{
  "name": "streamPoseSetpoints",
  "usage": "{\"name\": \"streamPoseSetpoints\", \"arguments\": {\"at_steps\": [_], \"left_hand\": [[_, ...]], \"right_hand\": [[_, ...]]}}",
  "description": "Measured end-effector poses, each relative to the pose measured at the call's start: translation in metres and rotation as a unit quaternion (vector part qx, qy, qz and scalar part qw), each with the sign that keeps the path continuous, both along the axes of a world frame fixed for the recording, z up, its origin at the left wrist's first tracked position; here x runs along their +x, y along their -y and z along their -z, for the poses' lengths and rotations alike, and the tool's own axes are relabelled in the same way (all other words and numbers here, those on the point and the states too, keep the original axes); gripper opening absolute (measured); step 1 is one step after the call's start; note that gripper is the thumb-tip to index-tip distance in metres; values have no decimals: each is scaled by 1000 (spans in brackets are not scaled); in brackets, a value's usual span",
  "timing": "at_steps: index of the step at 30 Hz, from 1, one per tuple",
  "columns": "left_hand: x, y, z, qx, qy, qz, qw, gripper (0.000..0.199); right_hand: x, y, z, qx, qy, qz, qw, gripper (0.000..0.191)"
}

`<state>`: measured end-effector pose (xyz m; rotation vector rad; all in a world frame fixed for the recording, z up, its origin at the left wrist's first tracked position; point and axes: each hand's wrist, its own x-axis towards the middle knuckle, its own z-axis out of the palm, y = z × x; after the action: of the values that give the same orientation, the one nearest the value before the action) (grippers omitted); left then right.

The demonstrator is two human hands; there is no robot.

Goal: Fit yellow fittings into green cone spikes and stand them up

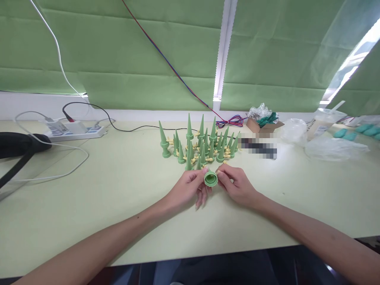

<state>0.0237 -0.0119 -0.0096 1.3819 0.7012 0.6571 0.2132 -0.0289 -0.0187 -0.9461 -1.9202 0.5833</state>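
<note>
A green cone-shaped part (210, 179) is held just above the table, its round hollow end facing the camera. My left hand (194, 184) grips it from the left with thumb and finger, the other fingers hanging lower. On its right side, my right hand (234, 183) is closed, fingertips pinched at the rim; anything small between them is too small to make out. Behind both hands stands a group of similar green spiked cones (189, 128), points up, several with small yellow pieces (209, 159) at their sides.
A power strip (80, 133) with plugs and cables lies at the left beside a black object (23, 144). Toward the back right are a small cardboard box (264, 126), plastic bags (293, 131), a cup (322, 123) and teal items (344, 133). Wires run behind the cones.
</note>
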Motion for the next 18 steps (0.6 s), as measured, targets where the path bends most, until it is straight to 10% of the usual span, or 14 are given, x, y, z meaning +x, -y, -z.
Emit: {"name": "streamPoseSetpoints", "arguments": {"at_steps": [18], "left_hand": [[-6, 4, -3, 228, -122, -73, 963, 33]], "right_hand": [[1, 0, 4, -53, 33, -16, 998, 39]]}}
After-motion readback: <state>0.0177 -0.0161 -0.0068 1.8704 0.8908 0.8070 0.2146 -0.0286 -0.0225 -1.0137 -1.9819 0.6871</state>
